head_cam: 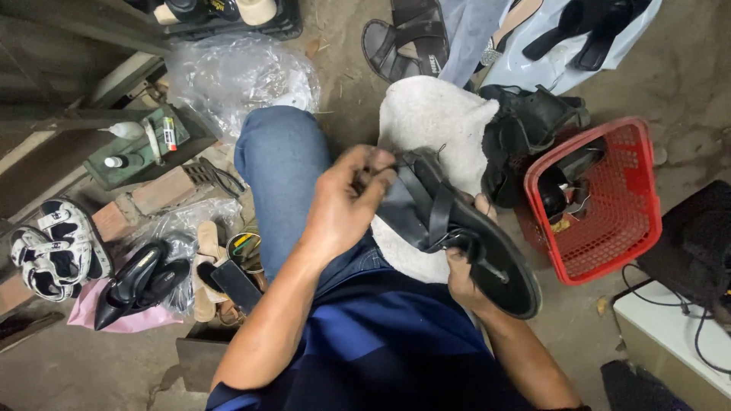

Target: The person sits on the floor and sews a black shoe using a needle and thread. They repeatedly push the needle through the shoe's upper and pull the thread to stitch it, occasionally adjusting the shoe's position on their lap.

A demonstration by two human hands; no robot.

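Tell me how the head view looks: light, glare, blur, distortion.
Head view: soft, dim, even light, no hard shadows; glare only on the crinkled plastic bag; left hand and right hand on the black sandal are fairly sharp, the sandal's dark straps losing detail; wide-angle bending shows at the edges, by the red basket.

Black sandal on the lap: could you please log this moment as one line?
left hand: grips sandal strap | right hand: holds black sandal | red basket: beside
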